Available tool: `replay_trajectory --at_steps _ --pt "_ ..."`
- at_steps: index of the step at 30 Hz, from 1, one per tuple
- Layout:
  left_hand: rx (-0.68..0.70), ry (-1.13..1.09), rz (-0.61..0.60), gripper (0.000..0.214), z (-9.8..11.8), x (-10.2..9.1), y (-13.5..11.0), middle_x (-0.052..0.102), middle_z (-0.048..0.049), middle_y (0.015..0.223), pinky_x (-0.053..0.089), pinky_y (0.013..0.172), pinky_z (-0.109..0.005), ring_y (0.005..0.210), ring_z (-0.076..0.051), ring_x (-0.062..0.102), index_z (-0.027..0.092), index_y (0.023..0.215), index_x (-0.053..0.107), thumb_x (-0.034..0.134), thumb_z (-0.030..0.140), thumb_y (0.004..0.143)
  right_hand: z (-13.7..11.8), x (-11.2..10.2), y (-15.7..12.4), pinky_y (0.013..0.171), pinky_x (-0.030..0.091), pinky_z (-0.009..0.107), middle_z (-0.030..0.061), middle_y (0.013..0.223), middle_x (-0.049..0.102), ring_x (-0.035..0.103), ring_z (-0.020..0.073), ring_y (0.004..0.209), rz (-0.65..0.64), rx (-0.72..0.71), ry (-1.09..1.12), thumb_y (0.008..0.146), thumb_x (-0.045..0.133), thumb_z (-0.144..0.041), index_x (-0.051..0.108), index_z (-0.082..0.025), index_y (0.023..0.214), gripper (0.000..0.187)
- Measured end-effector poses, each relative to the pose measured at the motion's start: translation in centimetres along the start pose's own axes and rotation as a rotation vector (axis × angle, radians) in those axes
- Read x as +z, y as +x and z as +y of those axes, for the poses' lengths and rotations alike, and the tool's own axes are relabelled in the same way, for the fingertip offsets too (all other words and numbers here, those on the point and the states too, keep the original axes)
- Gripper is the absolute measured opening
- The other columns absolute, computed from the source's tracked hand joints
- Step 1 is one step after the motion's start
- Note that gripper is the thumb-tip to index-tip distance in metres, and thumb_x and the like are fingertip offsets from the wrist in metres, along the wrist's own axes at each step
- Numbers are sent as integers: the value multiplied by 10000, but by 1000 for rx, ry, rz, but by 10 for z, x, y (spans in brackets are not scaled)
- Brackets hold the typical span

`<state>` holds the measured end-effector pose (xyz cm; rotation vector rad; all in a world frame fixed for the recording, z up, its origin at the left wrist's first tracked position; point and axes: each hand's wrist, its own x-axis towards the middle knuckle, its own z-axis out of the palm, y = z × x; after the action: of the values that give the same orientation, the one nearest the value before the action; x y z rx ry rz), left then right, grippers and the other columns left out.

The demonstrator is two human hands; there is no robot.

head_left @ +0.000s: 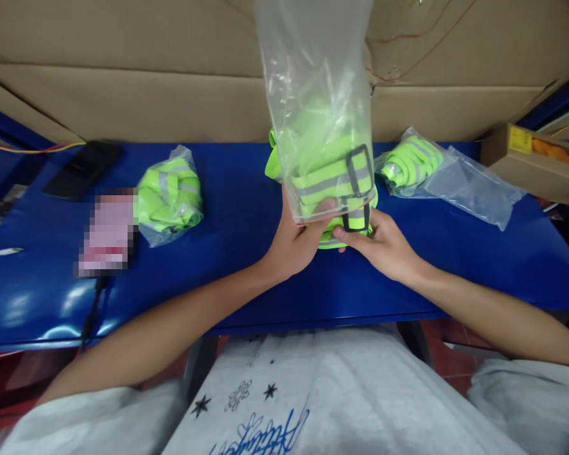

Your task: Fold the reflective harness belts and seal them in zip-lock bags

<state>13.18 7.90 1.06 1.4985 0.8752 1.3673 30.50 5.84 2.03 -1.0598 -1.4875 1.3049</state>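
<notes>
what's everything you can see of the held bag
The bag is clear, shiny and wrinkled, apparently plastic, with a thin red line along its lower edge. It extends upward, its top out of view. The green bundle shows through its lower part and juts out beyond it. The left hand touches its lower edge; whether the right hand touches it is unclear.

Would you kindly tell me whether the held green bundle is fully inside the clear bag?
Not fully: the green bundle shows past the clear bag on the left and below its red edge.
</notes>
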Motion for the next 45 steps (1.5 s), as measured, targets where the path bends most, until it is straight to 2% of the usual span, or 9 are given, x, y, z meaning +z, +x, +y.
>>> replay_trajectory --at_steps 6,10,13,15,18,24,32,37,45 --pt "23 48 -138 563 -7 -5 -2 675 -120 1404 392 1293 -508 1503 -291 508 277 1364 624 615 671 962 -1 -6 -4 1051 613 430 80 1323 734 706 265 1241 -208 -56 58 798 834 -687 606 -248 1377 762" --pt "41 116 -292 531 -4 -15 3 670 -118 1413 365 1301 -529 1448 -317 556 263 1276 703 720 642 904 1 -9 -2 1146 555 456 71 1352 730 656 276 1338 -90 -41 25 878 742 -715 673 -256 1306 631" --pt "24 114 -380 777 2 -26 12 686 -129 1352 354 1294 -580 1435 -361 562 245 1313 692 896 679 701 -1 -12 1 1139 561 438 50 1314 750 669 269 1318 -27 -26 25 906 739 -671 720 -253 1230 528" --pt "-20 47 -408 894 7 -31 17 717 -123 1278 417 1255 -582 1437 -371 568 250 1326 688 845 813 649 -4 -13 2 1120 571 424 43 1265 766 689 267 1278 -31 -74 -28 895 749 -674 738 -245 1190 520" --pt "-76 12 -357 801 15 -30 19 771 -102 1162 540 1152 -540 1345 -347 656 263 1294 707 673 877 782 -8 -13 0 1070 591 409 41 1204 782 719 260 1190 -35 -151 -128 905 740 -668 751 -239 1164 502" --pt "-66 27 -258 557 17 -19 10 783 -73 1247 567 1145 -480 1224 -294 730 251 1250 711 785 645 862 -7 -17 0 1106 558 451 53 1177 785 709 279 1179 -50 -171 -215 860 785 -664 765 -226 1102 502" --pt "-173 -213 -394 564 4 -16 5 782 -86 1264 566 1147 -479 1280 -325 709 230 1228 744 851 602 817 -16 -18 0 1029 617 451 14 979 803 773 264 1070 -79 152 293 718 960 -434 764 -210 985 400" --pt "-125 -270 -329 529 -5 -16 6 751 -67 1362 545 1171 -464 1321 -304 686 255 1292 735 834 544 860 -24 -16 3 1080 612 415 26 1001 807 755 264 1163 -148 197 525 708 943 -307 752 -204 948 324" --pt "-181 -290 -321 527 -7 -5 -2 739 -59 1400 523 1190 -419 1355 -287 669 266 1321 740 849 502 863 -19 -10 -2 1007 658 334 -13 927 794 785 182 980 39 276 598 733 903 -219 729 -221 961 287"
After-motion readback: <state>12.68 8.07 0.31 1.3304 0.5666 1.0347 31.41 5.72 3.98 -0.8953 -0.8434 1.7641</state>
